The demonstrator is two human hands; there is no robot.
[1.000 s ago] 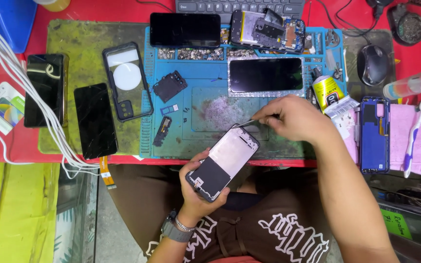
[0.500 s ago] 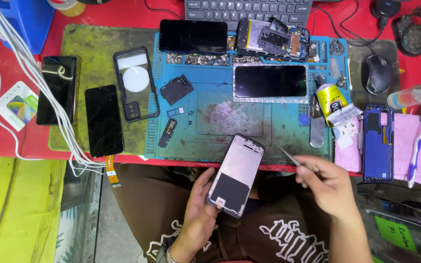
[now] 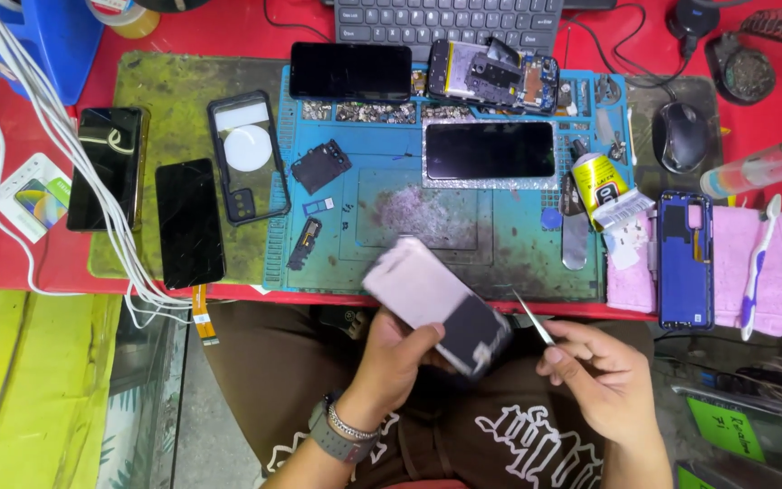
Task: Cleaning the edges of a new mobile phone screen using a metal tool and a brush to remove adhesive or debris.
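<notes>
Nearest the camera, over the person's lap, the left hand (image 3: 400, 358) closes around a pinkish phone screen panel (image 3: 436, 303), fingers wrapped at its lower dark end, so the panel sits tilted above the knees just in front of the table edge. The image is blurred there, so the exact finger placement cannot be told. The right hand (image 3: 604, 376) pinches a pair of thin metal tweezers (image 3: 533, 317) between thumb and forefingers, closed tight on the shaft; the tip points up and left toward the panel's edge but stands a little apart from it.

To do this well, it seems best to brace the panel firmly against the palm and bring the tweezer tip in at a shallow angle along the edge, since a steep jab could scratch or crack the thin part.

Beyond the hands lies the blue work mat (image 3: 382, 272) on the red table (image 3: 29, 272), with scraped residue in its middle. On it rest a dark screen (image 3: 489, 150), a black phone (image 3: 350, 71), and an opened phone with its boards bare (image 3: 492, 75). A yellow glue tube (image 3: 597, 186) stands to the right, near a blue phone frame (image 3: 685, 258) on a pink cloth (image 3: 744, 263). Farthest off are a keyboard (image 3: 445, 18) and a mouse (image 3: 681, 136).
</notes>
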